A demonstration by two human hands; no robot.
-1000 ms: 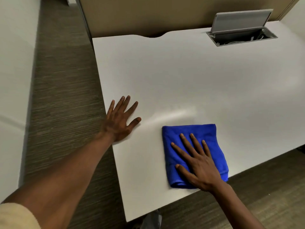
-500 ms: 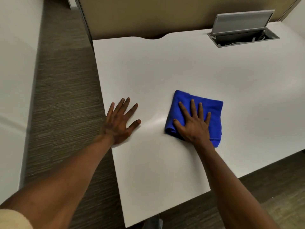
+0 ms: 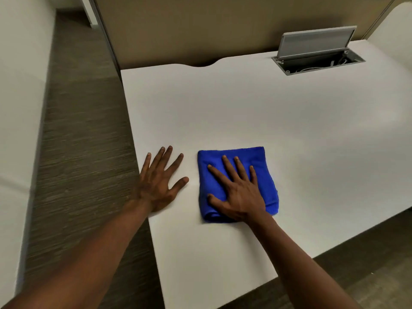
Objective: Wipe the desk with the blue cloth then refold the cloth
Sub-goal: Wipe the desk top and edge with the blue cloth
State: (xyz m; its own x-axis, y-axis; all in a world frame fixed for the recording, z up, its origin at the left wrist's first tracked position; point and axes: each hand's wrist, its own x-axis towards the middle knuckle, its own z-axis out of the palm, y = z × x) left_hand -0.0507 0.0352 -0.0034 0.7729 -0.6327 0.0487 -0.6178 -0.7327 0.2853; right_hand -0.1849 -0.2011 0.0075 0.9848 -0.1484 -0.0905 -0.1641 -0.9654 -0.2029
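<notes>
Left hand (image 3: 157, 185) flat on smooth white worktop (image 3: 245, 112) near left edge, fingers spread wide, holding nothing. Just right of it: folded bright-blue microfibre cloth (image 3: 266, 172), right hand (image 3: 239, 192) pressing flat on top, fingers splayed. Far right: open grey metal cable hatch (image 3: 316, 52).

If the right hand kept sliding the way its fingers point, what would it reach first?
The right hand, flat on the folded blue cloth, points across bare white desk; the path looks free up to the desk's far edge.
</notes>
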